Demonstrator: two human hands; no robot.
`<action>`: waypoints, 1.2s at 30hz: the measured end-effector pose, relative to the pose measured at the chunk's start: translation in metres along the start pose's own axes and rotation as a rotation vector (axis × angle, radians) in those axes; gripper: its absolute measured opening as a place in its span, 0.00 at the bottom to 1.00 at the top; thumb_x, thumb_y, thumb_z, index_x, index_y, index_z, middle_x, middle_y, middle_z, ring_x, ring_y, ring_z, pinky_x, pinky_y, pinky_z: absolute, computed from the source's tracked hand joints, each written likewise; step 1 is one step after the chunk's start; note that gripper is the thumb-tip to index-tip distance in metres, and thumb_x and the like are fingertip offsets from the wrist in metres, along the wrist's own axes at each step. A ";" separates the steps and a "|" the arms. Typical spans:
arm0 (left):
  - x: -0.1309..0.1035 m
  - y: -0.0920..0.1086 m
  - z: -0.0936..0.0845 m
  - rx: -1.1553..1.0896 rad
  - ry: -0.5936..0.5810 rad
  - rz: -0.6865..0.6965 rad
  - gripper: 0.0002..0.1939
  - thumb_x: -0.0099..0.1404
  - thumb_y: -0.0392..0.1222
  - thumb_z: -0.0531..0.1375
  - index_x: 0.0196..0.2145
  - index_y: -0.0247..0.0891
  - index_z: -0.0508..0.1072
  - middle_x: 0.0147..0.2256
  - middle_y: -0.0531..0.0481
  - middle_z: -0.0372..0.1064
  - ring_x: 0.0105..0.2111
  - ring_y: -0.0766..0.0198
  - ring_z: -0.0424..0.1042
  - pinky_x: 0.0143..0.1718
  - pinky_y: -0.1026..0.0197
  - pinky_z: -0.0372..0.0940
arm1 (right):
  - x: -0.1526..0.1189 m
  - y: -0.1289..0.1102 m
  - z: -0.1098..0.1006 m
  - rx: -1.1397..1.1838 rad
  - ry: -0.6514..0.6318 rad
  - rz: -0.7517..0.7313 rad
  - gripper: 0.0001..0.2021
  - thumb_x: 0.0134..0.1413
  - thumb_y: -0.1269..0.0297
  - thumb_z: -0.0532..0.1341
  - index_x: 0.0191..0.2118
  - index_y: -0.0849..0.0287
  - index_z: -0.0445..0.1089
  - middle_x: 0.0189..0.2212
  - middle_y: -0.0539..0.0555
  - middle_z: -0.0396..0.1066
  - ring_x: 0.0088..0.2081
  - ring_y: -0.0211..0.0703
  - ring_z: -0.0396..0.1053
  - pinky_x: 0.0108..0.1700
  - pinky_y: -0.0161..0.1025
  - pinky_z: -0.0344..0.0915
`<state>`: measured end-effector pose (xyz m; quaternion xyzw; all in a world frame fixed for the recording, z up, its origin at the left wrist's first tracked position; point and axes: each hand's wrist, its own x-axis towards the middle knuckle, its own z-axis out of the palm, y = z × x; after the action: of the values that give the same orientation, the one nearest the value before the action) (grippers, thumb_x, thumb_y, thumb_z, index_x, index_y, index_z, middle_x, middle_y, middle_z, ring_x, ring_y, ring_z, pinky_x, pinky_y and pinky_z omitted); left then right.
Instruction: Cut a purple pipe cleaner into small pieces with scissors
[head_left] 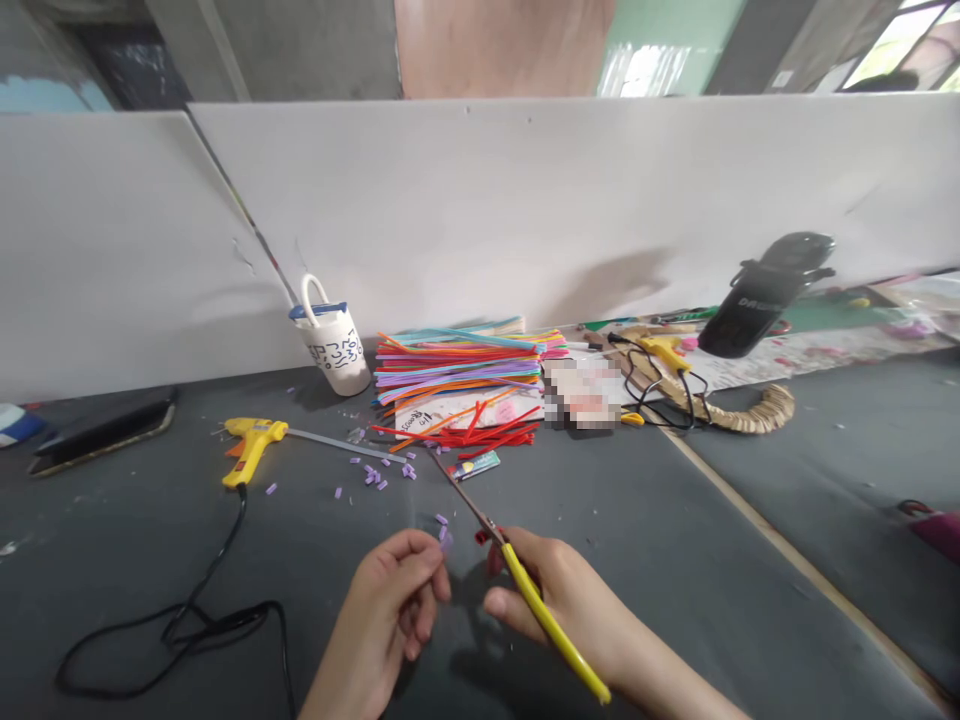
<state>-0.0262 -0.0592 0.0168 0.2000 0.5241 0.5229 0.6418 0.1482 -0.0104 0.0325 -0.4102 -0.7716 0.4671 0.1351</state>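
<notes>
My right hand (559, 590) is closed around scissors (551, 630) with yellow handles. Their dark blades point away, up and to the left, towards the strips. A small dark red piece (481, 537) shows by the right fingertips, beside the blades. To the left, my left hand (397, 595) has its thumb and index finger pressed together and the other fingers curled. Small purple pieces (442, 520) are right at its fingertips; whether one is pinched I cannot tell. Beyond the hands lies a pile of coloured strips (461, 370), with red strips (487, 437) at its near side.
A yellow glue gun (255, 445) with a glue stick and looped black cord lies left. Behind it stands a white cup (334, 350). A small packet (474, 465), another yellow glue gun (664, 352), a curved corrugated piece (750, 412) and a black bottle (757, 300) are farther right.
</notes>
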 end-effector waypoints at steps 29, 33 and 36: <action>-0.008 0.007 -0.001 0.106 0.137 0.123 0.10 0.52 0.45 0.61 0.24 0.34 0.68 0.15 0.56 0.66 0.08 0.76 0.56 0.06 0.75 0.48 | -0.004 -0.014 0.006 -0.129 -0.206 0.139 0.16 0.49 0.50 0.57 0.29 0.60 0.64 0.22 0.49 0.63 0.22 0.35 0.54 0.23 0.30 0.49; -0.008 0.007 0.000 0.117 0.142 0.125 0.10 0.52 0.45 0.61 0.25 0.34 0.69 0.15 0.55 0.67 0.08 0.76 0.56 0.06 0.75 0.49 | -0.004 -0.016 0.005 -0.119 -0.203 0.153 0.15 0.50 0.51 0.57 0.29 0.60 0.65 0.21 0.48 0.62 0.22 0.34 0.53 0.22 0.30 0.47; -0.007 0.006 0.000 0.126 0.136 0.109 0.10 0.51 0.45 0.61 0.23 0.34 0.68 0.15 0.55 0.66 0.08 0.76 0.56 0.06 0.75 0.48 | -0.003 -0.017 0.005 -0.105 -0.215 0.189 0.14 0.49 0.53 0.57 0.29 0.61 0.66 0.21 0.49 0.63 0.22 0.34 0.54 0.22 0.30 0.48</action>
<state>-0.0287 -0.0628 0.0251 0.2320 0.5865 0.5355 0.5616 0.1385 -0.0199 0.0445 -0.4350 -0.7631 0.4778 -0.0145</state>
